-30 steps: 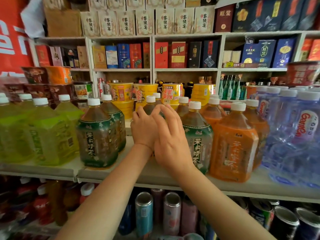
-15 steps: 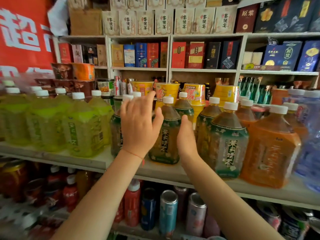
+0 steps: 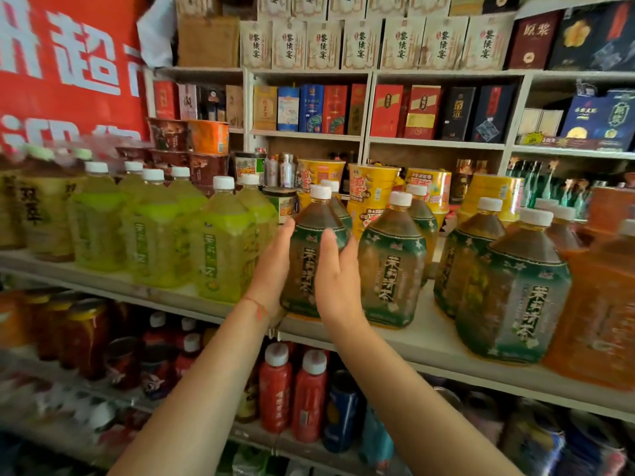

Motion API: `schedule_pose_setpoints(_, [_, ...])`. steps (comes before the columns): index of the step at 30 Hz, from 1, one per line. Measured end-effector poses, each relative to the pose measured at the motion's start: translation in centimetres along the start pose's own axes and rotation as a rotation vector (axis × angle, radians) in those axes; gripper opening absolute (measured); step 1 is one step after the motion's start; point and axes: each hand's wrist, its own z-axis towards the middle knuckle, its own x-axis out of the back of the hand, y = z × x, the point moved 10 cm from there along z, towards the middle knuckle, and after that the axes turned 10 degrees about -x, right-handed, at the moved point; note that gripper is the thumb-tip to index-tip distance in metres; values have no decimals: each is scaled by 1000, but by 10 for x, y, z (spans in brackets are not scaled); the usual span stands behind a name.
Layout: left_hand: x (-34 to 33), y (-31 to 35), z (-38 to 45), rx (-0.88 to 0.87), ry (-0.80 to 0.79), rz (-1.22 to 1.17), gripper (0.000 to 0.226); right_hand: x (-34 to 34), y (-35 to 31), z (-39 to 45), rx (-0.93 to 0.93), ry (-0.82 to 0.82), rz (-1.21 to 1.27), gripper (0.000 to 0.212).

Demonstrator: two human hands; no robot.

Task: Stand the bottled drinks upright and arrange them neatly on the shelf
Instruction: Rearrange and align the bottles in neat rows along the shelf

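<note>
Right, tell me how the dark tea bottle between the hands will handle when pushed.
The dark tea bottle looks full, so probably heavy. Its broad flat base suggests sliding rather than tipping. The glossy label may be slippery under the flat left hand.

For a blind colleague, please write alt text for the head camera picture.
Two hands, left hand and right hand, hold the sides of an upright dark tea bottle at the front of a shop shelf. Green drink bottles stand to its left, more dark tea bottles to its right.
</note>
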Motion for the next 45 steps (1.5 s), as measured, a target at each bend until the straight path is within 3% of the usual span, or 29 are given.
schedule_pose_setpoints(5, [2,-5,3,54,-46,-67,53,-2,47,27,-405,79,227,92])
schedule_pose_setpoints(7, [5,-12,7,99,-81,-55,60,-2,58,31,-454,86,265,76])
schedule_pose_setpoints(9, [6,-12,9,116,-90,-59,65,-5,58,30,-476,58,278,60])
schedule_pose_setpoints(11, [8,-16,13,142,-94,-78,69,-13,59,31,-491,6,296,56])
schedule_pose_setpoints(25, [43,-14,21,137,-58,-110,63,-62,61,27,-515,-95,288,69])
schedule_pose_setpoints(32, [49,-10,19,144,-60,-128,61,-67,66,31,-513,-45,275,72])
schedule_pose_setpoints(36, [53,-4,16,138,-30,-82,59,-60,53,23,-481,-48,162,62])
schedule_pose_setpoints(38, [57,14,19,20,51,-9,52,-45,12,16,-224,-4,-20,52])
schedule_pose_setpoints(40, [58,53,16,-267,154,142,44,-25,-46,-5,166,65,-218,46])
schedule_pose_setpoints(42, [38,96,-4,-611,148,318,47,6,-82,-19,448,242,-381,45])
schedule_pose_setpoints(43, [25,110,-14,-758,133,421,49,28,-89,-20,505,371,-452,46])
schedule_pose_setpoints(45, [-6,117,-30,-944,87,598,50,72,-85,-7,431,585,-546,49])
